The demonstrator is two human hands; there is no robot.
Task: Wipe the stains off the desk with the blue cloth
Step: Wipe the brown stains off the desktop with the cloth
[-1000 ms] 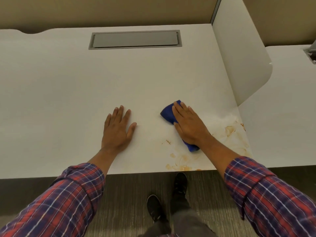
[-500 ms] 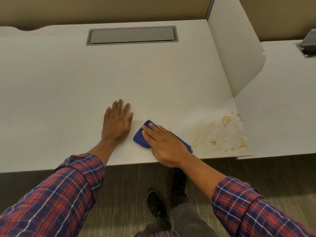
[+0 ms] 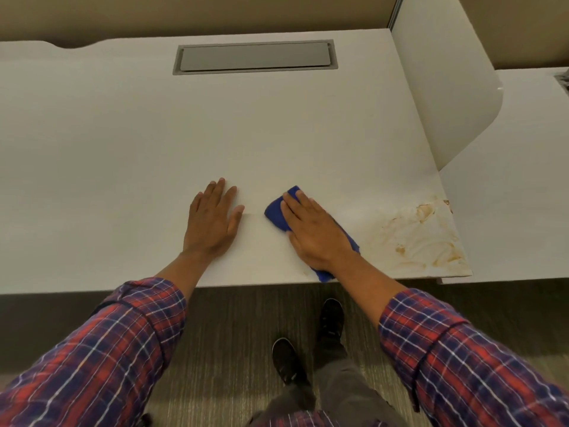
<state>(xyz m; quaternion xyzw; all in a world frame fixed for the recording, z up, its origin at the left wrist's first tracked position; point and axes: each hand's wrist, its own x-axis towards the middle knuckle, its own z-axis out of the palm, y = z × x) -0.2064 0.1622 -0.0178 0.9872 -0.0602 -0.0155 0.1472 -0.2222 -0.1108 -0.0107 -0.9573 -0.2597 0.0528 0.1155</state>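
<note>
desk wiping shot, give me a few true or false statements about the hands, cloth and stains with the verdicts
1. The right hand presses flat on the blue cloth. True.
2. The left hand holds a second cloth. False: it lies flat and bare on the desk.
3. The brown stains sit at the desk's near right corner. True.
4. The cloth is covering the stains right now. False: it lies to their left, apart from the main smears.
5. The grey hatch at the back of the desk stands open. False: it lies shut, flush with the top.
</note>
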